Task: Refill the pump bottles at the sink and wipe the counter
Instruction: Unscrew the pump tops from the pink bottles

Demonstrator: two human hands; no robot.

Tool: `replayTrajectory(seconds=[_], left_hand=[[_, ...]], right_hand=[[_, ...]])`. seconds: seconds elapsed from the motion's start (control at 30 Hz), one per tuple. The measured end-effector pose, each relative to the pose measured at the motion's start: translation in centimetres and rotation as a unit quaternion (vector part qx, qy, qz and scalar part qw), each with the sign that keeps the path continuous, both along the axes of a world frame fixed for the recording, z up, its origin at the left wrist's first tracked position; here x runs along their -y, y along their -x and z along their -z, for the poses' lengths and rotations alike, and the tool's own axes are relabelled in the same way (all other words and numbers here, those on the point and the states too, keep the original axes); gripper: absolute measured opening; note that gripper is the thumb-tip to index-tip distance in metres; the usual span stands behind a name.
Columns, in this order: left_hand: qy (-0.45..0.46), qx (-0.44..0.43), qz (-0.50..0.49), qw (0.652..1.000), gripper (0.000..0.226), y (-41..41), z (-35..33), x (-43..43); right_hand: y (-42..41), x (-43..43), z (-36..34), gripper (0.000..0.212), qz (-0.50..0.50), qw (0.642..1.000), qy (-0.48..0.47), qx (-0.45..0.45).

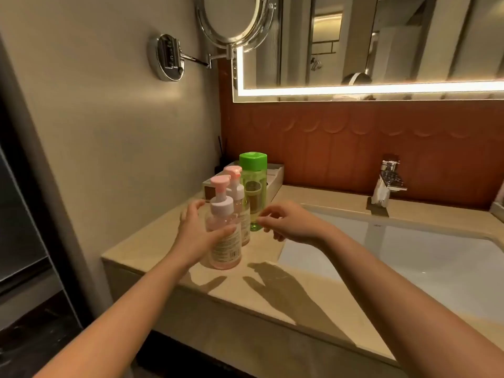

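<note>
Two pink pump bottles stand upright on the beige counter [152, 249] left of the sink. My left hand [196, 236] wraps around the nearer pump bottle [225, 241], thumb across its front. The second pump bottle [237, 192] stands just behind it. A tall green bottle [255, 186] with a green cap stands behind both. My right hand [286, 222] hovers beside the green bottle's base, fingers loosely curled, holding nothing; I cannot tell whether the fingertips touch it.
A white sink basin [409, 257] lies to the right, with a chrome tap [388, 181] at its back. A tray of boxes [272, 175] sits in the back corner. A wall-mounted round mirror [234, 20] hangs above, beside a lit mirror [381, 45].
</note>
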State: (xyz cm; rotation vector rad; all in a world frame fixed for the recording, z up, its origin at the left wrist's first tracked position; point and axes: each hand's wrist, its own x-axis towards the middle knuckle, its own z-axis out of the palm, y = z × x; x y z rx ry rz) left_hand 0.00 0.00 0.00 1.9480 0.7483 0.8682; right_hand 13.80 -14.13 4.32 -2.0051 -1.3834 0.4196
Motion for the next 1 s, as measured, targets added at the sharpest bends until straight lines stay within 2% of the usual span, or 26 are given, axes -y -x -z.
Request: replayTrajectory(seconds=[0.13,0.23,0.33,0.43,0.57,0.67,0.73,1.0], left_hand=[[0.094,0.054,0.084,0.991,0.075,-0.9,0.3,-0.1],[0.087,0.077,0.079,0.990,0.061,-1.8,0.7,-0.6],[0.065,0.060,0.056,0.995,0.055,-2.1,1.1,-1.2],[0.055,0.055,0.077,0.994,0.048,-1.8,1.7,-1.9],[0.071,0.044,0.141,0.986,0.053,-1.1,1.8,-3.3],[0.100,0.055,0.154,0.981,0.058,-1.0,1.9,-3.4],[0.108,0.077,0.141,0.981,0.052,-1.1,2.4,-3.1],[0.111,0.114,0.171,0.972,0.050,-1.2,2.9,-3.2]], right_hand=[[1.4,-2.7,-1.0,0.029,-0.010,0.997,-0.002,0.072],[1.8,-4.6,-1.3,0.035,0.009,0.994,-0.001,0.110],[2.1,-5.9,-1.3,0.036,0.022,0.994,-0.014,0.109],[2.3,-7.1,-1.0,0.042,0.027,0.991,-0.021,0.128],[2.3,-8.9,-0.2,0.056,0.056,0.976,-0.013,0.209],[2.4,-9.6,-0.1,0.069,0.108,0.949,0.002,0.295],[2.5,-9.9,-0.2,0.067,0.117,0.938,0.010,0.325],[1.0,-10.1,-0.7,0.049,0.041,0.950,0.010,0.310]])
